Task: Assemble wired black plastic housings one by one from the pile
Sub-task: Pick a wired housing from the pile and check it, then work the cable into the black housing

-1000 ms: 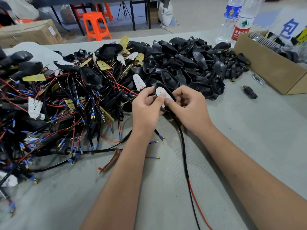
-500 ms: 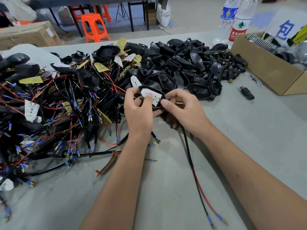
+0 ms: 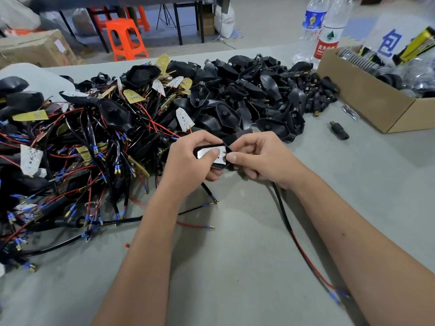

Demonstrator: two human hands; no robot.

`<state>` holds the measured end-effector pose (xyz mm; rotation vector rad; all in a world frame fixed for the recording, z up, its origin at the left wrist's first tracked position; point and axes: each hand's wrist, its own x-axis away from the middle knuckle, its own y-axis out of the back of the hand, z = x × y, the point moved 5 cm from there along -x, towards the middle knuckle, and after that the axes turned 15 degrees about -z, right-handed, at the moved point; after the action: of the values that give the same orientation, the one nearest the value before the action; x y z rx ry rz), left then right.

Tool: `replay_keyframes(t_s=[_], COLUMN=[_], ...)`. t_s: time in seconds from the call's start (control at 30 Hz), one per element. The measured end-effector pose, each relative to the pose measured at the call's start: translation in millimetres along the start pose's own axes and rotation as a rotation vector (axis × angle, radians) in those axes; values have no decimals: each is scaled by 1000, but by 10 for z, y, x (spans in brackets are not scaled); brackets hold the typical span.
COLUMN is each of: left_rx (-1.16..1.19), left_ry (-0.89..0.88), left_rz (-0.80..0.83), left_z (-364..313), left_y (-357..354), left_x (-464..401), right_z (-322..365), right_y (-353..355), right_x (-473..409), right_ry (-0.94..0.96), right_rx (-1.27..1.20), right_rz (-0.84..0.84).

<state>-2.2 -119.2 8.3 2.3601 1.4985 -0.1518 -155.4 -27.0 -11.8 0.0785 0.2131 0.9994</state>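
Observation:
A black plastic housing (image 3: 215, 164) with a white LED board (image 3: 204, 152) in it sits between both hands above the grey table (image 3: 235, 267). My left hand (image 3: 188, 161) grips its left end, thumb pressing on the white board. My right hand (image 3: 261, 158) pinches its right end. The housing's black and red wire (image 3: 294, 234) trails toward me to blue-tipped ends. To the left lies a pile of wired housings (image 3: 77, 142). Behind the hands lies a pile of bare black housings (image 3: 247, 100).
A cardboard box (image 3: 367, 97) of metal parts stands at the right, two water bottles (image 3: 322, 31) behind it. A single black plug (image 3: 339, 131) and a small metal clip (image 3: 350, 111) lie beside the box. An orange stool (image 3: 126, 38) stands beyond the table.
The housing has turned from upright to lying flat between my hands, with the board facing up. Both hands drew slightly toward me, and the wire's blue tips slid into view at the right.

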Motion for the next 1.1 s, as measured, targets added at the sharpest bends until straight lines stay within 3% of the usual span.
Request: replay_keyframes(t_s=[0.1, 0.17, 0.23, 0.3, 0.37, 0.47, 0.53, 0.57, 0.63, 0.7, 0.77, 0.83, 0.97, 1.1], left_rx=[-50, -251, -473, -603, -707, -766, -644, -519, -262, -256, -357, -368, -320, -368], left_ry=[4, -136, -271, -379, -468, -485, -583, -622, -551, -476, -522, -555, -554, -499], left_rz=[-54, -89, -185, -274, -281, -331, -304, -196, 227, 667, 923, 953, 858, 588], left_z=[5, -20, -76, -120, -125, -202, -373, -464, -605, -660, -652, -629, -555, -397], left_y=[-161, -228, -212, -177, -197, -228, -335, -445, -765, -1106, -1329, -1397, -1303, -1150], left_x=[61, 111, 167, 193, 213, 258, 317, 361, 542, 891, 1215, 1295, 1113, 830], right_z=[28, 57, 54, -54, -183, -280, -251, -232, -191, -144, -95, -68, -88, -105], right_y=[306, 667, 1012, 1263, 1392, 1398, 1395, 1391, 1376, 1366, 1345, 1340, 1361, 1345], right_x=[-21, -25, -10, -19, -6, -5, -8, -7, 1, 29, 74, 96, 81, 61], right_ry=[108, 197, 168, -1, -139, -132, -46, -17, 12, 42, 94, 134, 165, 115], right_rx=[236, 508, 915, 1173, 1220, 1182, 1080, 1041, 1002, 912, 820, 770, 625, 380], right_rz=[-301, -630, -847, -863, -791, -744, -787, -800, -801, -807, -815, -823, -823, -809])
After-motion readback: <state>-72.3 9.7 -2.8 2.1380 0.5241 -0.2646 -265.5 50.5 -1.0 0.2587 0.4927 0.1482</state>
